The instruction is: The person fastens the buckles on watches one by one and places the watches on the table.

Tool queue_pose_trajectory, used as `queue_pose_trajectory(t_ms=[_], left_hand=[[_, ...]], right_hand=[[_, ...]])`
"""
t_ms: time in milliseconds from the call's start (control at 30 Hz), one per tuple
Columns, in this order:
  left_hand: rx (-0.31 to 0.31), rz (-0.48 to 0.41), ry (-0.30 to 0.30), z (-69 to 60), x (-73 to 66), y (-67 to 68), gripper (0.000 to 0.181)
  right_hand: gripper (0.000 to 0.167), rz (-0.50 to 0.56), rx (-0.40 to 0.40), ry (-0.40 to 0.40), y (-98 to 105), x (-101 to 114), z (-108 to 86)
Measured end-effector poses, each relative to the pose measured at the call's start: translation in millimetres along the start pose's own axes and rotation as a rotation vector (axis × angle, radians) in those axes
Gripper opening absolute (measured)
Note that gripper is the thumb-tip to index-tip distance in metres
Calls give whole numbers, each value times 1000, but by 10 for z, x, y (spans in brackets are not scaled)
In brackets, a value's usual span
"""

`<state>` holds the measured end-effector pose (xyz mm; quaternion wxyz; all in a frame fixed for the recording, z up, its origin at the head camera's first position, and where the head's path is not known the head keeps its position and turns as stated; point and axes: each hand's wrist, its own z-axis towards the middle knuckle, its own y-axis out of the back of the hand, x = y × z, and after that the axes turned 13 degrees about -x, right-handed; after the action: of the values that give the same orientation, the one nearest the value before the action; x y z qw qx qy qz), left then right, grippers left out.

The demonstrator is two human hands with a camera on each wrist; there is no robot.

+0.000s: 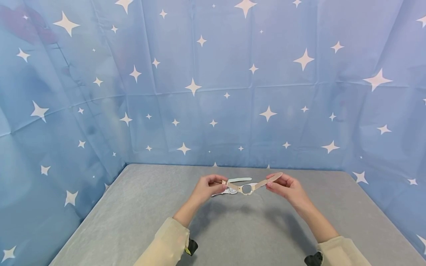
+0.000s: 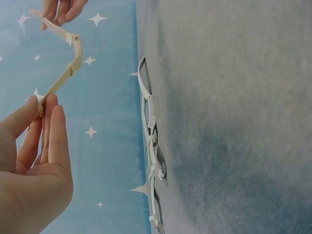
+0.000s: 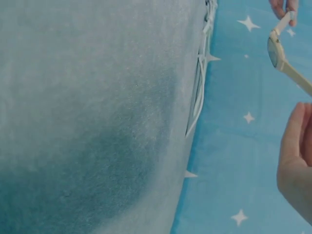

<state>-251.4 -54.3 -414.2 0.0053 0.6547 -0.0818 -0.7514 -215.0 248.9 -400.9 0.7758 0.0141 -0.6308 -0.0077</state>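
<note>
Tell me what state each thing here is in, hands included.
Beige watch: unfastened, held up with its strap spread and its case sagging in the middle.
Left hand: pinching one strap end.
Right hand: pinching the other strap end.
White watch: lying on the grey table, partly hidden; fastening unclear.
Starry backdrop: hung up, creased.

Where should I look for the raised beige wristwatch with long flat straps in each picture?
Head view: the beige wristwatch with flat straps is below centre, slightly right.
Left wrist view: upper left.
Right wrist view: upper right, one strap reaching the picture's edge.
Shared landmark: the blue cloth backdrop with white four-pointed stars.
</note>
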Motion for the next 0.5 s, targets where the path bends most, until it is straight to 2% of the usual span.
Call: queue_pose_trajectory(t_ms=[100,200,400,500], left_hand=[[15,7,-5,0,0,4,28],[36,-4,-7,-6,-3,4,28],[59,-55,13,-13,-8,-10,29],[62,-75,23,-18,-14,-29,28]], right_hand=[[28,-37,-12,29,-2,11,-3],[34,1,-6,44,-6,19,-3],[35,65,-19,44,-25,27,-8],[30,78,-27,49,-28,16,-2]])
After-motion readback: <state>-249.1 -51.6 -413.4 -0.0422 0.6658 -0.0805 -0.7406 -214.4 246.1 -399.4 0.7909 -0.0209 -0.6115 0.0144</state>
